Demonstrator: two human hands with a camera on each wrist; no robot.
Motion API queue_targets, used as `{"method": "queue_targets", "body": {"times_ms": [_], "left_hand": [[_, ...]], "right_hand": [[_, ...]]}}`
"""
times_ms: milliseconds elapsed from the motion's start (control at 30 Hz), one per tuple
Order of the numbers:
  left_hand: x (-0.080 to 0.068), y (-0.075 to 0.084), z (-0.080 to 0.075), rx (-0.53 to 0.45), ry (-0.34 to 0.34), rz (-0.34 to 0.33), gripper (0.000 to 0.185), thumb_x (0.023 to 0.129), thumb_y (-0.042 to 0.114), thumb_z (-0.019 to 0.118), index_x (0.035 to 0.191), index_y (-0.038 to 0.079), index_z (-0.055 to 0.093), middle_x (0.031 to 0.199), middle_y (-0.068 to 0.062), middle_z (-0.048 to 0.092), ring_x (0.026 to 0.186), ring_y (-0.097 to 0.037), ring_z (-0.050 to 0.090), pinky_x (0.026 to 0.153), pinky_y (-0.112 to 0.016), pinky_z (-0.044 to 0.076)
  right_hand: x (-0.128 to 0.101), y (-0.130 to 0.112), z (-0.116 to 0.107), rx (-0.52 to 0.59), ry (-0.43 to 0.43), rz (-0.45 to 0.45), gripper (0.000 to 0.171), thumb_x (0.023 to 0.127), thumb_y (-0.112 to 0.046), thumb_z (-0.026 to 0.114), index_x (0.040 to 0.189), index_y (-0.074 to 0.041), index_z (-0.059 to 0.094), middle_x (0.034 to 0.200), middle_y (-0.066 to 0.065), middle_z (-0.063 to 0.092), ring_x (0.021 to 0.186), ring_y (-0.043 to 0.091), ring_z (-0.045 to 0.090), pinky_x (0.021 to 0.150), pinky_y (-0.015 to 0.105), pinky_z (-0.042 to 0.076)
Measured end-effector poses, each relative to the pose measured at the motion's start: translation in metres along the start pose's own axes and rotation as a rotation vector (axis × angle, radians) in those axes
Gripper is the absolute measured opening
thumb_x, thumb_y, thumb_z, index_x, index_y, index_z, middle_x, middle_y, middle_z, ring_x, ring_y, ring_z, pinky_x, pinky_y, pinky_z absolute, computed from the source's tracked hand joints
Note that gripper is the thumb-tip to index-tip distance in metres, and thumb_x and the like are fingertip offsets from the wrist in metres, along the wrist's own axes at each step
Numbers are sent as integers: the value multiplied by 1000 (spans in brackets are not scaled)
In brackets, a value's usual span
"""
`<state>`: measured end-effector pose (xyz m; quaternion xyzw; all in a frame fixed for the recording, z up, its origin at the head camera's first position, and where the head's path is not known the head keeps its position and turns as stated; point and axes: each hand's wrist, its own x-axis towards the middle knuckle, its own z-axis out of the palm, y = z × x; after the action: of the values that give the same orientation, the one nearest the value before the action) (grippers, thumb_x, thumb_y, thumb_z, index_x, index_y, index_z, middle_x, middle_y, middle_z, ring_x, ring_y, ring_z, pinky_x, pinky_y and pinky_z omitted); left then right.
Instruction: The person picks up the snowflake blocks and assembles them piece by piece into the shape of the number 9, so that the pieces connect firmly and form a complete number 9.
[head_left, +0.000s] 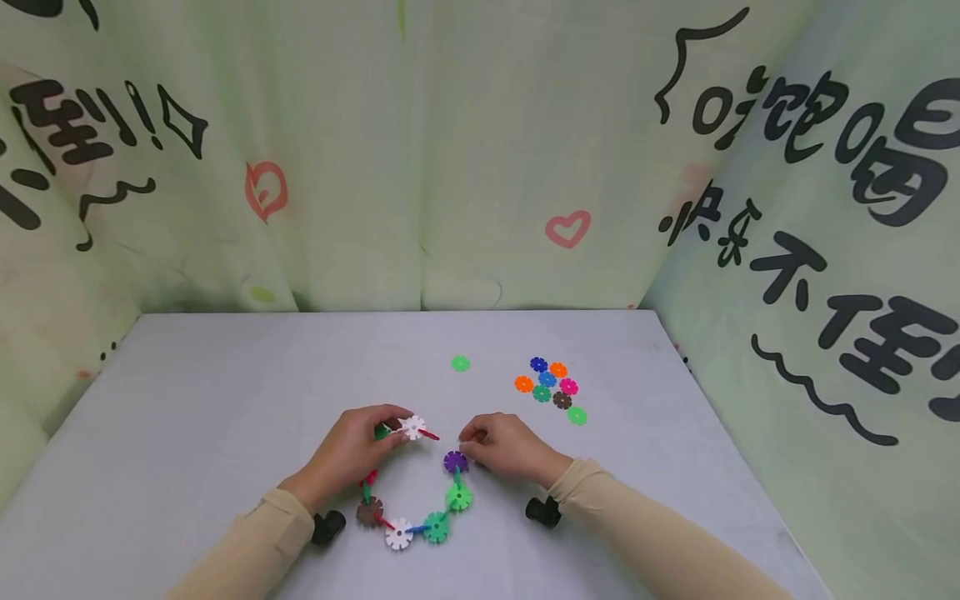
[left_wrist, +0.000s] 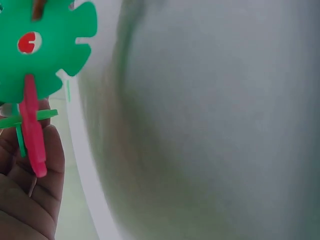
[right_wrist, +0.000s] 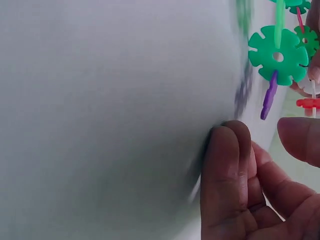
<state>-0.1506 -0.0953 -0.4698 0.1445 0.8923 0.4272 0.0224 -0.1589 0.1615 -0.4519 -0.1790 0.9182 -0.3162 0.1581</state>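
A curved chain of notched plastic interlocking discs lies between the hands, open at its far end. My left hand (head_left: 347, 450) pinches the chain's left end near a white disc (head_left: 413, 427), from which a red disc (head_left: 430, 435) sticks out edge-on. The left wrist view shows a green disc (left_wrist: 50, 45) and a pinkish-red disc (left_wrist: 33, 130) slotted together near the fingers. Beside the purple disc (head_left: 455, 462) at the other end is my right hand (head_left: 510, 446). Its thumb and fingers are apart with nothing visible between them in the right wrist view, near the purple disc (right_wrist: 269, 95).
Several loose discs in mixed colours, among them a pink disc (head_left: 568, 387) and a brown disc (head_left: 562, 401), lie at the back right of the white table (head_left: 247, 375). A lone green disc (head_left: 461, 363) lies left of them. Printed curtains (head_left: 465, 150) border the table.
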Motion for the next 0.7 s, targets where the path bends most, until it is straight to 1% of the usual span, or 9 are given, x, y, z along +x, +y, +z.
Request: {"method": "queue_targets", "body": {"times_ms": [67,267,367,433,500,600,700], "left_hand": [[0,0,0,7,-4,-2,34,86,16,80,119,19,72,94,12,66,86,-11,58,82,-34,51],[0,-1,-2,27,-5,-15,36,87,15,79,121,19,71,95,10,66,86,-12,58,80,-34,51],[0,-1,-3,34,-1,-27,36,86,16,80,121,20,71,96,9,67,87,-13,58,80,-34,51],[0,-2,-3,41,0,-31,35,86,16,80,120,20,72,96,8,67,87,-13,59,80,-35,52],[-1,-2,-3,46,2,-36,35,86,16,80,120,20,72,97,8,67,86,-13,59,80,-35,52],[-1,-3,-3,52,0,-36,35,86,17,80,120,21,72,97,8,67,86,-12,59,81,-35,52],[-1,-3,-3,51,1,-28,35,87,16,80,121,20,71,96,9,66,86,-12,59,81,-35,52]], "right_hand": [[1,-1,2,20,-30,12,9,96,-20,68,98,-12,72,76,-7,64,67,10,59,62,26,49],[3,-8,4,29,-61,40,8,95,-20,69,92,-12,69,72,-5,62,62,10,57,58,26,48],[1,-11,3,62,-79,91,10,95,-20,69,90,-12,66,66,-1,64,56,13,59,54,27,49],[-1,-11,3,107,-94,126,11,95,-19,68,89,-11,65,64,3,64,54,16,60,53,29,51],[-1,-11,3,159,-106,156,11,95,-19,68,89,-11,65,65,5,66,55,18,63,54,30,54],[-1,-10,3,240,-127,172,10,95,-17,70,89,-9,67,70,6,68,59,19,65,56,31,56],[0,-8,3,298,-145,170,8,94,-14,71,91,-8,68,72,7,69,62,18,66,58,31,57]]}}
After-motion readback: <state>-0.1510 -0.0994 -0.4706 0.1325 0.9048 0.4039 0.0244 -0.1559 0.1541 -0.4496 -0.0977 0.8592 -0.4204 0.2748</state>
